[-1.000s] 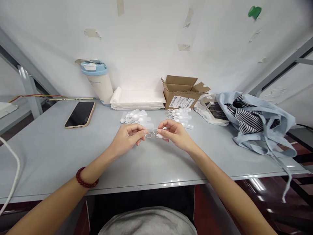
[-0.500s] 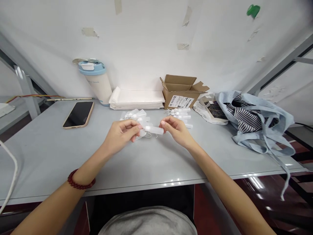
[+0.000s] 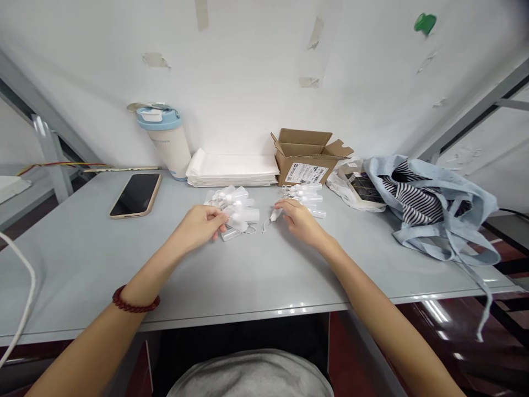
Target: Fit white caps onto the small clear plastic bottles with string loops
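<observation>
Small translucent plastic bottles (image 3: 248,215) with white tops and thin cords lie in a loose pile in the middle of the grey table. At the pile's left edge is my left hand (image 3: 202,225), thumb and fingers pinched together against the bottles; what sits between its fingertips is hard to make out. My right hand (image 3: 301,221) is low over the table, its fingers curled over one small bottle (image 3: 275,214). That bottle's white end and cord stick out to the left, and its body is hidden under the hand. More bottles (image 3: 309,197) lie in a row just behind my right hand.
Behind the pile are a stack of white envelopes (image 3: 233,170) and an open cardboard box (image 3: 306,160). A cup with a blue lid (image 3: 167,143) and a phone (image 3: 135,194) are at left. At right lie a plastic bag (image 3: 341,190) and a light-blue cloth bag (image 3: 438,193).
Half a second ago both hands were at one bottle held level between them. My left hand has drawn back to the pile; the bottle is now under my right hand, its cord end pointing left.
</observation>
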The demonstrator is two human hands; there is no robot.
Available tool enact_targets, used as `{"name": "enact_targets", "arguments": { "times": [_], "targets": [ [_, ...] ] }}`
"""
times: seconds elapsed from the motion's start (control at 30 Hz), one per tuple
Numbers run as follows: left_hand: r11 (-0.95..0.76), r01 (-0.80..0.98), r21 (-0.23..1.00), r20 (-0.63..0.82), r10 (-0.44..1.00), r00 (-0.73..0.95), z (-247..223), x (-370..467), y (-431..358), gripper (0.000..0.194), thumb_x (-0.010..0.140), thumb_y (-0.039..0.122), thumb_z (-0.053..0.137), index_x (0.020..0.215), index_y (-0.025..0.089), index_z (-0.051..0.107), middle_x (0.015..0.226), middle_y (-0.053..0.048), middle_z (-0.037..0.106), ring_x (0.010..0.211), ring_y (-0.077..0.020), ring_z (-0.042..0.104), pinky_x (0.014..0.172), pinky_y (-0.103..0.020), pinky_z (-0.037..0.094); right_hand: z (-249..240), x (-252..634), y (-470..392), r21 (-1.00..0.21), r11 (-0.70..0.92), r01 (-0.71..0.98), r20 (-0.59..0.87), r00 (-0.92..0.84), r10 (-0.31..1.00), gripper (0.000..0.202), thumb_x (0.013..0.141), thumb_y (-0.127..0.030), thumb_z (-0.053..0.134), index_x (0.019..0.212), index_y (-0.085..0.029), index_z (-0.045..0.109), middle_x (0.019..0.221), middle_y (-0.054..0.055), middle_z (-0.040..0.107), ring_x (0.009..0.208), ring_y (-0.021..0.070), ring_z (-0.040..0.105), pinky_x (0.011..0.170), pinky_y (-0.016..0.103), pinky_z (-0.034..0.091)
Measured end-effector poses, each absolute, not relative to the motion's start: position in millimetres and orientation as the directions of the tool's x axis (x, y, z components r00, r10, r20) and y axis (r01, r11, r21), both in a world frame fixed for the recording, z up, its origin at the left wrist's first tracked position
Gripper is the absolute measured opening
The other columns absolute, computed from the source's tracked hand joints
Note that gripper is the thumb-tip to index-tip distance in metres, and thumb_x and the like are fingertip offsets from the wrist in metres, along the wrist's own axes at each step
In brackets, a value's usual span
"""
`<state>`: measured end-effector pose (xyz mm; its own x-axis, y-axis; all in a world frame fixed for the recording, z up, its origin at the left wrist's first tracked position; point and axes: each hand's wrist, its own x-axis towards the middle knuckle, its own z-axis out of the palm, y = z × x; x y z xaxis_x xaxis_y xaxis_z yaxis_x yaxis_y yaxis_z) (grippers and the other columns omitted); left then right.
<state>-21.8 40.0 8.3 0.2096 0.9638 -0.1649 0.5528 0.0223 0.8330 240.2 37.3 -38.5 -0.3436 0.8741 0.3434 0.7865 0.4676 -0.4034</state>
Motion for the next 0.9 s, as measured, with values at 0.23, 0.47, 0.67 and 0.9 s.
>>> {"name": "enact_targets", "arguments": {
  "times": [0.23, 0.47, 0.67, 0.9],
  "targets": [
    [0.003, 0.656, 0.755, -0.198, 0.954, 0.224, 7, -30, 44, 0.034, 0.069, 0.049, 0.056, 0.062, 0.017, 0.063, 0.063, -0.003, 0.067, 0.046, -0.0144, 0.053, 0.05, -0.026, 0.04, -29, 235, 29, -0.384, 0.411, 0.827, 0.211, -0.355, 0.911, 0.035, 0.078, 0.004, 0.045, 0.106, -0.011, 0.061, 0.109, 0.016, 0.064, 0.107, 0.0272, 0.056, 0.09, 0.042, 0.045],
    [-0.027, 0.78, 0.626, -0.12, 0.984, 0.13, 5, -34, 46, 0.037, 0.075, 0.05, 0.051, 0.067, 0.018, 0.066, 0.066, -0.003, 0.068, 0.055, -0.0188, 0.058, 0.053, -0.027, 0.039, -28, 240, 30, -0.419, 0.388, 0.821, 0.201, -0.334, 0.921, 0.032, 0.078, 0.001, 0.05, 0.104, -0.012, 0.061, 0.105, 0.013, 0.066, 0.1, 0.0252, 0.059, 0.086, 0.038, 0.046],
    [-0.06, 0.821, 0.567, 0.017, 0.998, 0.061, 12, -30, 41, 0.037, 0.078, 0.045, 0.049, 0.055, 0.019, 0.061, 0.05, -0.001, 0.06, 0.052, -0.0173, 0.053, 0.051, -0.026, 0.034, -20, 246, 31, -0.562, 0.327, 0.76, 0.228, -0.237, 0.944, 0.03, 0.077, -0.003, 0.052, 0.102, -0.015, 0.063, 0.106, 0.01, 0.067, 0.1, 0.0232, 0.061, 0.086, 0.037, 0.046],
    [-0.174, 0.6, 0.781, 0.067, 0.978, 0.196, 19, -18, 28, 0.033, 0.081, 0.043, 0.052, 0.061, 0.017, 0.057, 0.052, 0.002, 0.057, 0.049, -0.0121, 0.05, 0.049, -0.022, 0.036, -7, 242, 24, -0.791, 0.287, 0.54, 0.199, -0.216, 0.956, 0.021, 0.079, -0.019, 0.057, 0.098, -0.019, 0.064, 0.104, 0.006, 0.068, 0.1, 0.0214, 0.061, 0.087, 0.038, 0.046]
  ]
}}
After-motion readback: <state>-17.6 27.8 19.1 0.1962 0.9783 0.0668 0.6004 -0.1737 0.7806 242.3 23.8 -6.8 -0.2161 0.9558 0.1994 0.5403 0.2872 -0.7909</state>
